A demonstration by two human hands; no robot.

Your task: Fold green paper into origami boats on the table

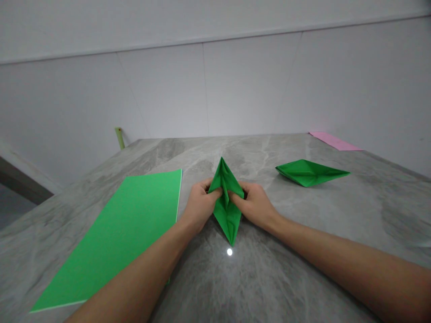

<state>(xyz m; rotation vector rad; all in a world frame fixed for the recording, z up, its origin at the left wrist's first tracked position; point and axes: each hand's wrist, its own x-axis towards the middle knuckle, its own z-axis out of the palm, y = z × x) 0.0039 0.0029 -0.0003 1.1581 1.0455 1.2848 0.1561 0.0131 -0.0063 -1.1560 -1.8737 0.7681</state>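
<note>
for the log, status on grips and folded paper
Left grip, right grip: both holding folded green paper. Thumbs at central ridge. Second folded piece apart at right, not blocking.

A person's bare left forearm and bare right forearm, both smooth and slender, taper toward uncovered wrists. The left hand and right hand are likewise bare, with rounded thumbs visible and the other fingers largely hidden.
</note>
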